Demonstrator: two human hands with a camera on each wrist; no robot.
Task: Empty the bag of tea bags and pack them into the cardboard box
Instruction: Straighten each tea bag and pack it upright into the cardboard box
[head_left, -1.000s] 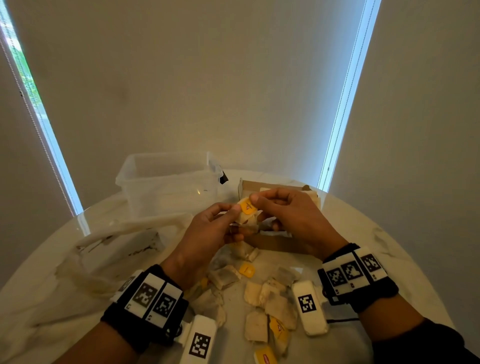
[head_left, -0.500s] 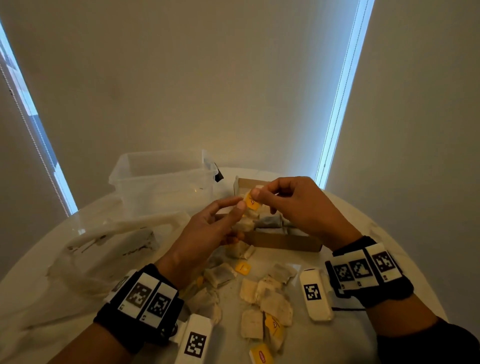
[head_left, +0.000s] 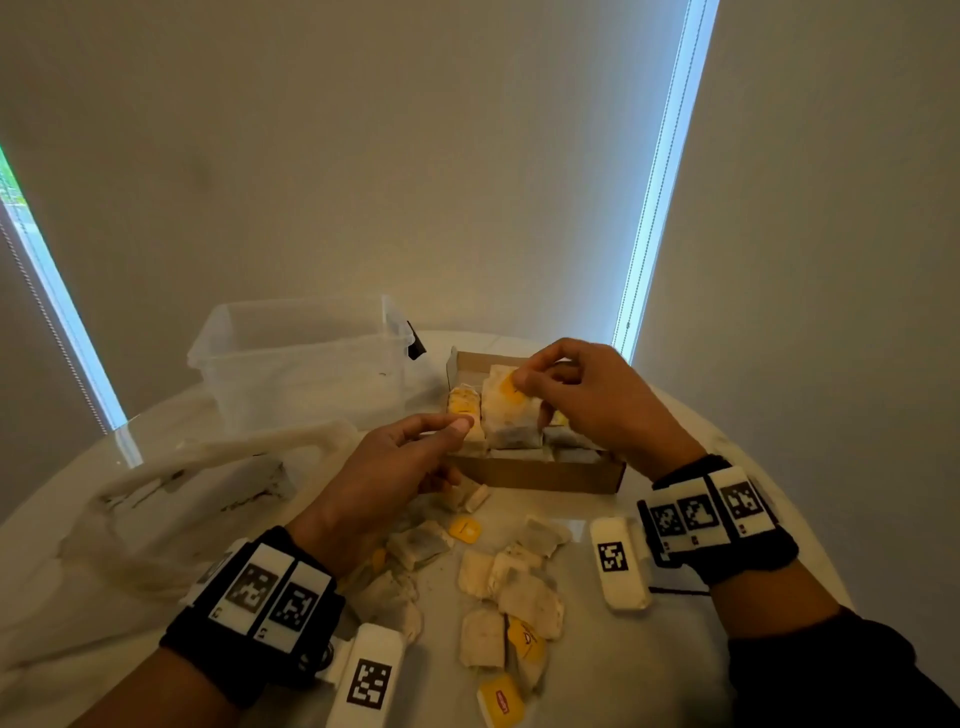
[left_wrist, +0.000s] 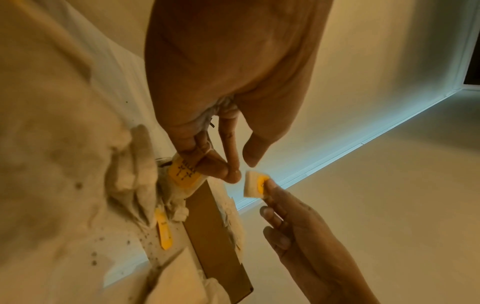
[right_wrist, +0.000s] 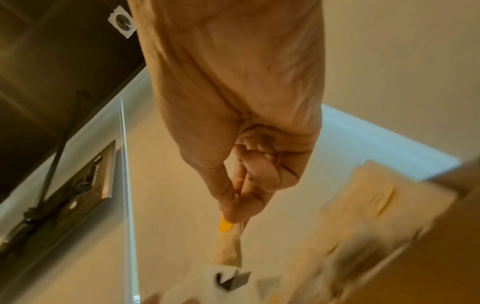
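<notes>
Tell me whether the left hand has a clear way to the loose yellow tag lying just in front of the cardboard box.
Probably yes: the left hand hovers just above the yellow tag, nothing covering it.

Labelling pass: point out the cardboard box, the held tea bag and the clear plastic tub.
cardboard box (head_left: 550, 474), head view, near side wall.
held tea bag (head_left: 506, 421), head view, middle of its paper pouch.
clear plastic tub (head_left: 291, 382), head view, front wall.

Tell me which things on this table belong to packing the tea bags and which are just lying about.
Part of the job:
- tea bag pinched by the right hand
- left hand, thumb and finger tips together
- cardboard box, partly filled
- loose tea bags on the table
- emptied bag

Lying about:
- clear plastic tub
</notes>
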